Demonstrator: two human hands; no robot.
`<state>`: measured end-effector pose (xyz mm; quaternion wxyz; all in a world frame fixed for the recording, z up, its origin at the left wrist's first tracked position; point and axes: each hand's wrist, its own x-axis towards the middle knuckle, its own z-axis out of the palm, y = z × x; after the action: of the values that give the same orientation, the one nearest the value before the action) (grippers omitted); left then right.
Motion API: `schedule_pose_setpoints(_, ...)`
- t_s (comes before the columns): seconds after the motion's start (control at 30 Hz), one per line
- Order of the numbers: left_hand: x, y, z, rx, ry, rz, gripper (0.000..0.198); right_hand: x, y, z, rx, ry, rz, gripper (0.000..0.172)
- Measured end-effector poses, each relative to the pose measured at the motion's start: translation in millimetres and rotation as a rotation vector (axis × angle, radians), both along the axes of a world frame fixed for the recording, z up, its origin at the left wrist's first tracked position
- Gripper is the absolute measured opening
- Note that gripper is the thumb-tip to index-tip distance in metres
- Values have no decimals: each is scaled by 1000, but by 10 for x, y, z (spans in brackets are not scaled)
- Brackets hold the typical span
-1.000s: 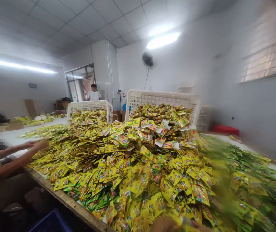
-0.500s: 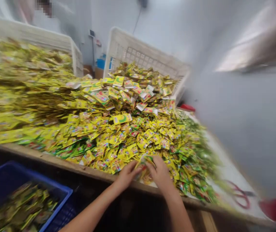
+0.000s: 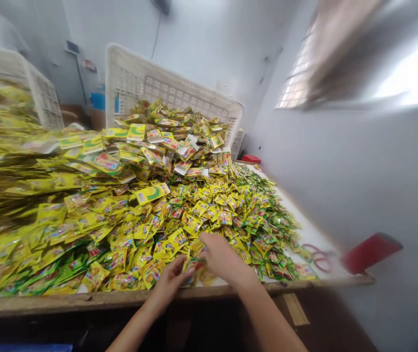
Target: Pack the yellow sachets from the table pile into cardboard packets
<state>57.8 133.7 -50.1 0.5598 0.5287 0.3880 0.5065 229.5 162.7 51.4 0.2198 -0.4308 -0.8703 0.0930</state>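
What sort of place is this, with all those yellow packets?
It's probably a packing or sorting room, perhaps in a factory. Lots of small yellow and green packets are heaped on a wood-edged table, and a large white plastic crate behind has more piled in it.

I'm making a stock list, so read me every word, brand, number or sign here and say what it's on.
No text can be read.
Packet at the left hand: print too blurred.
Yellow packets: print too small and blurred.
Flat yellow pack: marks too small.
Small dark panel: too blurred to tell whether it bears text.
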Motion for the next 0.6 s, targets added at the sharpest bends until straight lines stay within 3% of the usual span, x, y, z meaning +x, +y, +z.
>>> schedule_pose_setpoints(0.1, -20, 23, -14, 0, 2, -1, 27, 40, 43, -13, 45, 11, 18, 22)
schedule_pose_setpoints(0.27, -25, 75, -95, 12, 27, -14, 26, -24, 59, 46, 94, -223, 4, 17)
schedule_pose_setpoints(0.37, -26, 72, -111, 21, 23, -5, 30, -124, 51, 122, 141, -274, 116, 9)
schedule_pose_setpoints(0.6, -54, 72, -150, -12, -18, -12, 38, -134, 193, 25, 69, 4, 194, 9)
